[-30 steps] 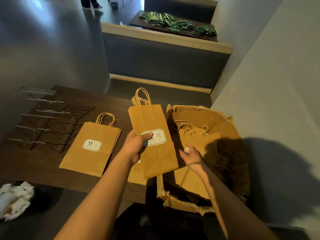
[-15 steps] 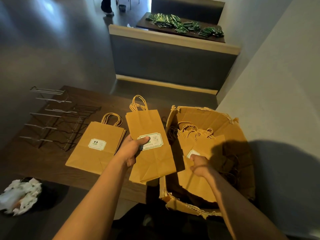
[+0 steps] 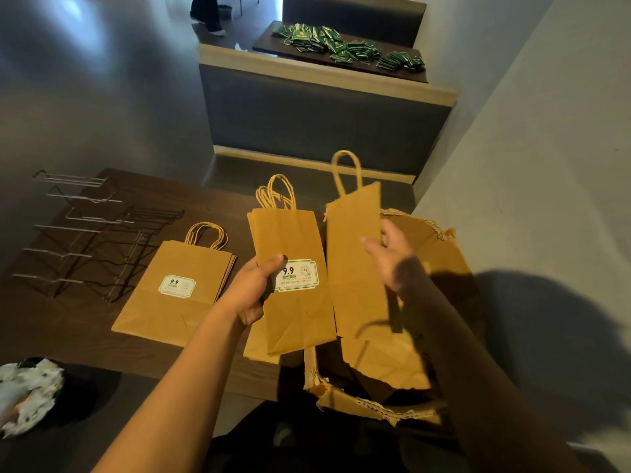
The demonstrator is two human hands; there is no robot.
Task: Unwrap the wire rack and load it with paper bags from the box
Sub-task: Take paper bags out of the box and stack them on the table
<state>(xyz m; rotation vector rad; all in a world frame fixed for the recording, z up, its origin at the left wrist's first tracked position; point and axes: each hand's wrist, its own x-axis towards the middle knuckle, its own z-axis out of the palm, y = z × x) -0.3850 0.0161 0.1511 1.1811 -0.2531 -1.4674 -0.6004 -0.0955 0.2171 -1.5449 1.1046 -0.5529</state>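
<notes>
My left hand (image 3: 254,288) grips a small stack of brown paper bags (image 3: 290,240) with a white label, held above the table's near edge. My right hand (image 3: 389,257) holds another flat brown paper bag (image 3: 353,268) upright over the torn cardboard box (image 3: 450,254); its plain side faces me. A further stack of labelled bags (image 3: 177,288) lies flat on the dark wooden table (image 3: 51,322). The wire rack (image 3: 88,244) lies on the table at the far left, untouched by either hand.
A black bin with crumpled white wrapping (image 3: 27,394) stands at the lower left. Beyond the table is a grey booth seat (image 3: 321,110), and a far table holds green packets (image 3: 345,49). A grey wall (image 3: 532,165) runs along the right.
My right hand has lifted a bag out of the box and raised it upright beside the stack in my left hand. My left hand has kept its grip on its bags.
</notes>
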